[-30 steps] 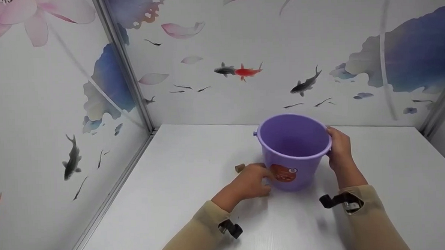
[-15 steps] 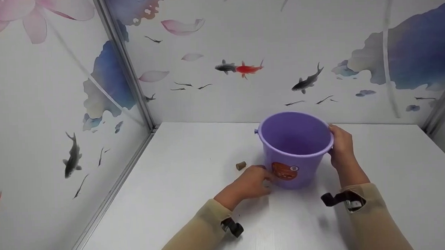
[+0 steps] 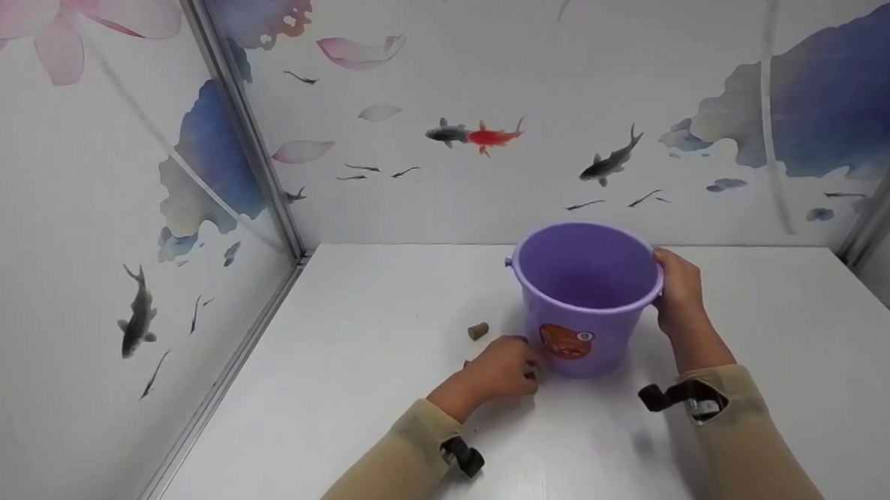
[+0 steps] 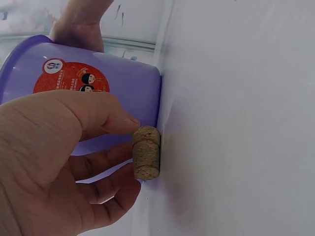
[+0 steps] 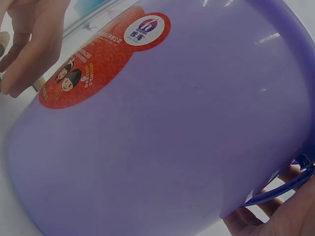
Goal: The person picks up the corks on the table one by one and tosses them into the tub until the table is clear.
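Note:
A purple bucket (image 3: 590, 304) with a red label stands upright on the white table, its mouth facing up. My right hand (image 3: 678, 292) grips its right side at the rim, and the right wrist view shows those fingers by the blue handle (image 5: 283, 189). Low in front of the bucket, my left hand (image 3: 499, 368) curls its thumb and fingers about a cork (image 4: 146, 153) at table level. The thumb tip meets one end of this cork; how firmly it is pinched is hard to see. Another cork (image 3: 478, 330) lies on the table beyond my left hand.
A white panel with painted fish and petals (image 3: 383, 200) rises behind the table (image 3: 374, 343). On the left a second painted panel (image 3: 76, 221) joins it at a metal post (image 3: 248, 131). Black wrist mounts (image 3: 465, 456) stick out from both sleeves.
My left hand has drawn slightly down and its fingers have come a little away from the bucket's label. More of the far cork shows. The bucket and right hand hold their place.

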A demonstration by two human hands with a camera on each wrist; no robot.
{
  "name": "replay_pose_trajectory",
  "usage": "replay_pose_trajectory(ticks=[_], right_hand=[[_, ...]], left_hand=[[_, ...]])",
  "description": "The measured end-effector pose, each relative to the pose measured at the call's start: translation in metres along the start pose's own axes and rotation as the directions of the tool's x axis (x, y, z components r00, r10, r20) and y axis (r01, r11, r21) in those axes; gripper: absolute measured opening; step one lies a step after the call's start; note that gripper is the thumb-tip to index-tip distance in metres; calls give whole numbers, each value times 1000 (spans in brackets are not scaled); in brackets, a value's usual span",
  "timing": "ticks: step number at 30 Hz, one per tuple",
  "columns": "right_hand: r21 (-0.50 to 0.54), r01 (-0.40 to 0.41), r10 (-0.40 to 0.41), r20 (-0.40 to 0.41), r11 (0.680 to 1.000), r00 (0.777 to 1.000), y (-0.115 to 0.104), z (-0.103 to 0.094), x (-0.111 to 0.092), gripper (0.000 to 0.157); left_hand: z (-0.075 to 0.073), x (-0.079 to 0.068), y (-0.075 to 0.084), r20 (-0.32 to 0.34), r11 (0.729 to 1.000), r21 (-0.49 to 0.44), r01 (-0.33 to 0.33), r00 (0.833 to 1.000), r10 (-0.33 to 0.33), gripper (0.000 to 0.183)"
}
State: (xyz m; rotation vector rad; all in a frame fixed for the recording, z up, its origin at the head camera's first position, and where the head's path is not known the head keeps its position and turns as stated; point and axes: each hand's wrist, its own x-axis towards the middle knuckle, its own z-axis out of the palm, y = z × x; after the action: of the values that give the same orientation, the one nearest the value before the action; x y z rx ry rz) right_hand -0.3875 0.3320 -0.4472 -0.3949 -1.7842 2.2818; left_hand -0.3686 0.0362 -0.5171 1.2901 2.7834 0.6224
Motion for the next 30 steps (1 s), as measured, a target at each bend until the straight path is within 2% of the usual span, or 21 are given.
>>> replay_pose_trajectory(ticks=[6,14,20,30], right_hand=[[-13,-3,3,16,1000,1000,0,-1,1,32],[-31,-1,2,20,1000,1000,0,-1,0,33],[-25,7,-6,26,1000,1000,0,-2,-1,32],[-13,-4,4,8,1000,1000,0,-2,1,29]], left_hand=[[2,-2,1,26,999,-25,32,999,-32,9],[3,-2,3,31,1000,-20,8,999,-8,12],[4,-3,5,43,1000,6,25,999,-25,13],[5,-2,6,70,999,31,17,997,-19,30]])
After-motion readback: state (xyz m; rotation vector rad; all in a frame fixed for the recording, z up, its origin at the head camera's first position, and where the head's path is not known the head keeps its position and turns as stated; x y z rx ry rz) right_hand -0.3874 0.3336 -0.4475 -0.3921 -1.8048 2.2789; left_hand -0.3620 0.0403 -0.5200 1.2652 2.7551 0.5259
